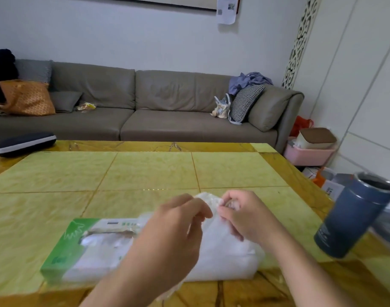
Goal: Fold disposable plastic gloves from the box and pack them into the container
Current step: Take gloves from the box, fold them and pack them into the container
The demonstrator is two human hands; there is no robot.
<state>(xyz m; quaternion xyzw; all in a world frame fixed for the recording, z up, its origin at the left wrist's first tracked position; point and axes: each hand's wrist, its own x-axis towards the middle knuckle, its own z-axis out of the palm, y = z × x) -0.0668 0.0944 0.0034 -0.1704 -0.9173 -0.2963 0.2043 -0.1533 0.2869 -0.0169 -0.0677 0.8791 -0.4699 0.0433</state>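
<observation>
Yellow tiled table (pixel 145 169) before a sofa (pixel 145 103)
Left hand (pixel 178 224) and right hand (pixel 245 211) pinch one clear glove (pixel 214 235) beside the box (pixel 79 247); container (pixel 355 216) right.

Thin, translucent, crinkled plastic gloves (pixel 214 247) bunch between the fingers (pixel 202 212). Left of them, the green-and-white box (pixel 63 251) looks like smooth card. The table (pixel 145 171) beneath is glossy.

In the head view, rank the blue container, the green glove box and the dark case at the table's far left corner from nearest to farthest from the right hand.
From the right hand:
1. Blue container, open-topped, near the table's right edge.
2. Green glove box, on the left, beyond the left hand.
3. Dark case, at the far left corner.
</observation>
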